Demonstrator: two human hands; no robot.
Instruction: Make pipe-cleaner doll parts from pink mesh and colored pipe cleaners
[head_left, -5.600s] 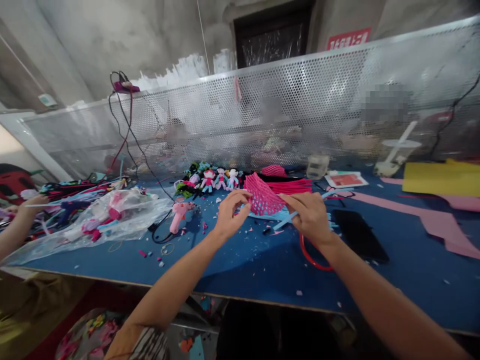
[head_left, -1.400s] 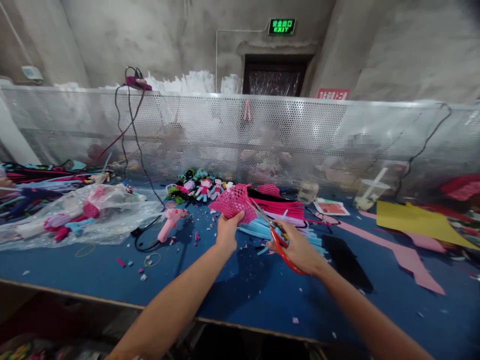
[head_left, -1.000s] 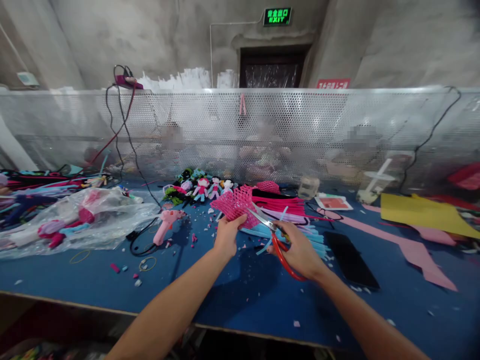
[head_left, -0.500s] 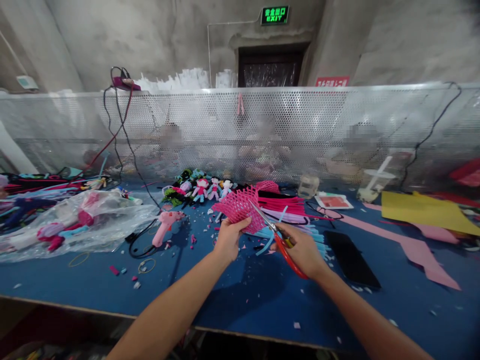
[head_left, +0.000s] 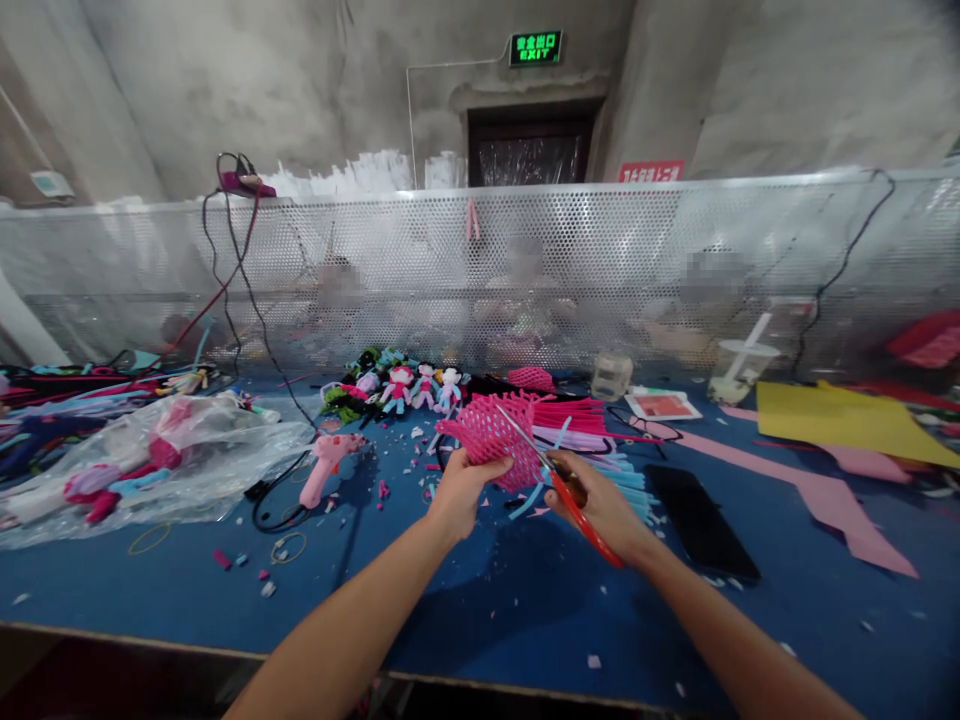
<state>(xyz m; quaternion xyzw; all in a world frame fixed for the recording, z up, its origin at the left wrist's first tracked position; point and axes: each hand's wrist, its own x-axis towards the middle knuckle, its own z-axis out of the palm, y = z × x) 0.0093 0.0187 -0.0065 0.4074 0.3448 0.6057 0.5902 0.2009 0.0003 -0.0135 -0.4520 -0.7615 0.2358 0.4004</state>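
Observation:
Pinched in my left hand point(head_left: 463, 492) is a piece of bright pink netting point(head_left: 484, 430) with an open mesh, held above the table. My right hand point(head_left: 600, 505) is closed round the red handles of a pair of scissors point(head_left: 589, 525). The blades point up and left and lie against the netting's right part. Whether a strand is between the blades, I cannot tell. Behind the hands lie pink pipe cleaners point(head_left: 577, 412) and light blue ones point(head_left: 634, 490), partly hidden by the right hand.
A pink glue gun point(head_left: 324, 465) with a black cord lies left. Behind it sit several small dolls point(head_left: 424, 388). A black phone point(head_left: 701, 522), pink strips point(head_left: 814, 490), a yellow sheet point(head_left: 847, 422) and a plastic cup point(head_left: 739, 370) are right. A perforated metal screen point(head_left: 420, 250) borders the blue table.
The netting in my left hand has turned and bunched, its upper edge now lower. The scissors have shifted slightly along with my right hand. The whole view has tilted a little.

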